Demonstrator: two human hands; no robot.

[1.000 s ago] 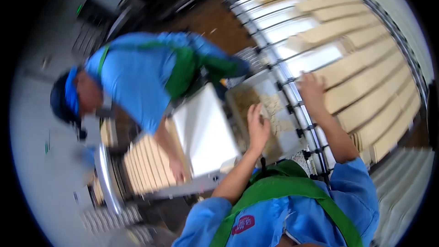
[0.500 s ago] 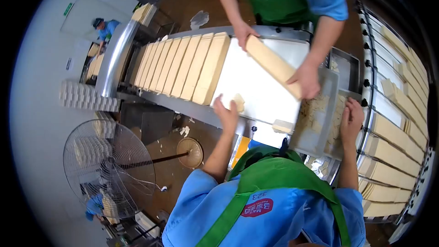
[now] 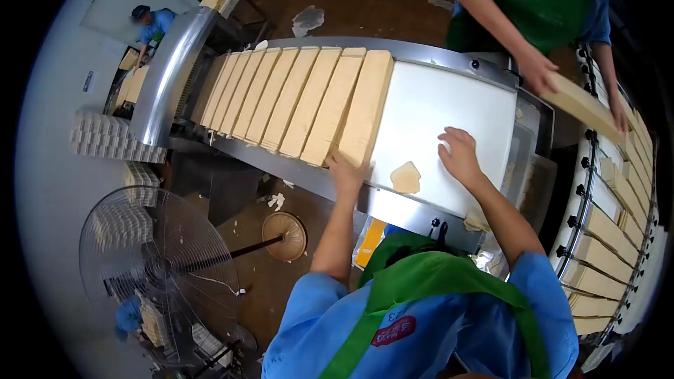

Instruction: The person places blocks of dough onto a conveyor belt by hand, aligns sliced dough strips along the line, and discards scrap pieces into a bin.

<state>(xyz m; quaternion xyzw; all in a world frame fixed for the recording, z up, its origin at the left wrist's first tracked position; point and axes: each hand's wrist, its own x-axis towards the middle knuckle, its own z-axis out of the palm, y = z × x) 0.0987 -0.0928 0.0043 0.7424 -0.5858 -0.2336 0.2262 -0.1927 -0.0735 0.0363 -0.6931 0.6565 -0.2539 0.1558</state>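
At the end of the row lies a long pale-yellow stack of sheets [image 3: 367, 105], its near end gripped by my left hand [image 3: 346, 173], fingers on one side and thumb toward the other. My right hand [image 3: 460, 156] is open, fingers apart and bent, over the white belt [image 3: 449, 98] to the right of that stack. A small loose pale piece [image 3: 405, 177] lies on the belt between my hands. Across from me, a co-worker [image 3: 533, 14] carries another long pale stack [image 3: 583, 105] in both hands toward the right-hand conveyor.
More stacks [image 3: 288, 98] run leftward to a curved metal machine cover [image 3: 172, 74]. On the right, a roller-edged conveyor [image 3: 597, 231] carries several stacks. Metal trays [image 3: 537, 182] stand between the belts. A wire-guarded fan [image 3: 154, 267] is at lower left, with scraps on the floor [image 3: 281, 200].
The co-worker has lifted a stack off the belt and moved right with it. My left hand now grips the last stack; my right hand has come from the trays to over the belt.
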